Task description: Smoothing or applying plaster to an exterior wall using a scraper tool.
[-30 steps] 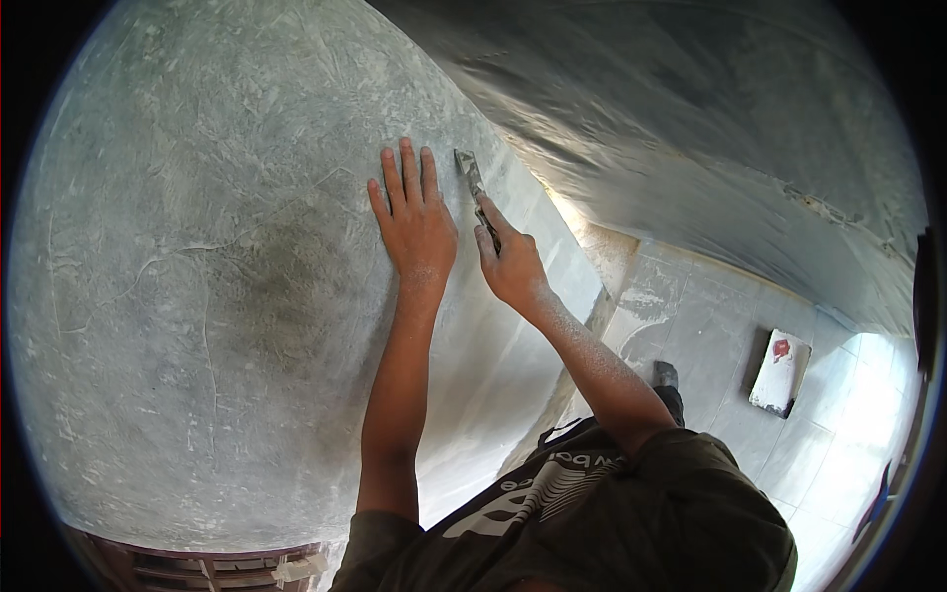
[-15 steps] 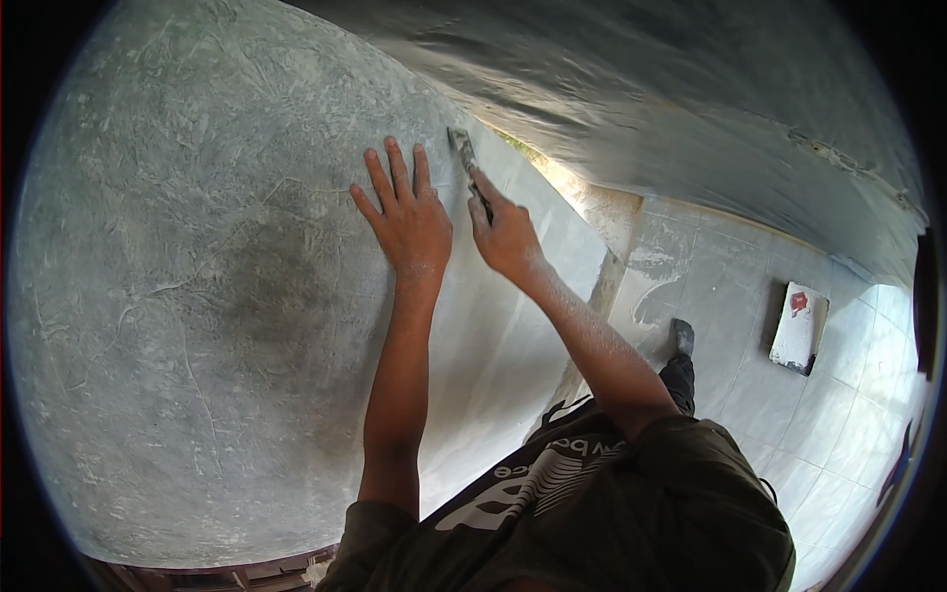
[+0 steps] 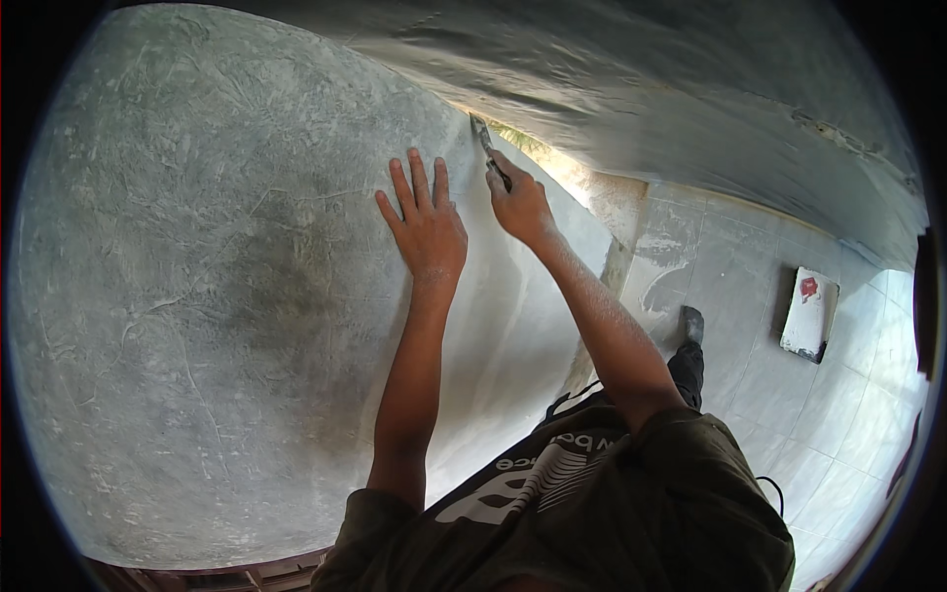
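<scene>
A rough grey plastered wall (image 3: 217, 326) fills the left and middle of the view. My left hand (image 3: 431, 232) lies against it with the fingers spread, holding nothing. To its right, my right hand (image 3: 520, 202) is closed around the handle of a scraper (image 3: 483, 138), whose blade is at the wall's far edge. The blade is seen nearly edge-on, so I cannot tell how firmly it touches. Pale dust covers my right forearm.
A dark plastic sheet (image 3: 631, 109) hangs along the top right, beside the wall's edge. On the grey tiled floor (image 3: 740, 266) at right stands a shallow white tray (image 3: 810, 314) with a red patch. My dark-shod foot (image 3: 692, 324) is left of the tray.
The scraper and my right hand have moved right and slightly up, toward the wall's edge. My left hand has shifted a little right and down along the wall, fingers still spread.
</scene>
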A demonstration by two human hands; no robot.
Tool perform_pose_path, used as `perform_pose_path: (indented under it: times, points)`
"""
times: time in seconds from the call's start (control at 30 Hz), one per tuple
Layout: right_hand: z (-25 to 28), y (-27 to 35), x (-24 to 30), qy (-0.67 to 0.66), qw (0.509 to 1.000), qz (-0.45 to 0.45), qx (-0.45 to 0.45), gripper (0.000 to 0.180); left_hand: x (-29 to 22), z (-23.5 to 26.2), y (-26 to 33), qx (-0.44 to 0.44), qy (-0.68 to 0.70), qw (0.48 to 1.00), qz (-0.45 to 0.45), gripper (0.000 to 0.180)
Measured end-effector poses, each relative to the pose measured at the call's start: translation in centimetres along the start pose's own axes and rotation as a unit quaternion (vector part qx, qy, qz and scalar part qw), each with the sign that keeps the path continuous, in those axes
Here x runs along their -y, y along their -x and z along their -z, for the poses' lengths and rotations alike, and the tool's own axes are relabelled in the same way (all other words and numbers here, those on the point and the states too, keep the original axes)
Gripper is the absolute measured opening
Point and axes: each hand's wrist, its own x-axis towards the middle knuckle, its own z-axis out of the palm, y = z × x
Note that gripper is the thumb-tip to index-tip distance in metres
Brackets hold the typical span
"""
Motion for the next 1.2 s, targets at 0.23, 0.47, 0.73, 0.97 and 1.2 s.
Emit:
perform_pose_path:
  times: [0.23,0.47,0.73,0.97,1.2]
  points:
    - [0.1,6.2,-0.4,-0.009,0.999,-0.007,0.040,0.043,-0.1,-0.5,0.5,-0.013,0.030,0.999,0.003,0.067]
    - [0.9,3.3,-0.1,0.004,0.998,-0.056,0.043,0.041,-1.4,-0.7,0.7,0.010,0.022,1.000,0.008,0.067]
    - [-0.5,4.7,-0.8,0.009,1.000,-0.016,0.022,0.040,-0.9,-1.0,1.1,0.008,0.039,0.999,-0.001,0.074]
    - [-0.9,5.8,-1.0,-0.001,1.000,-0.007,0.011,0.042,0.3,0.1,1.4,0.010,0.037,0.999,0.021,0.077]
    - [-0.8,2.5,-0.9,0.015,0.999,0.011,-0.036,0.044,0.4,0.3,1.0,-0.012,0.020,1.000,0.015,0.078]
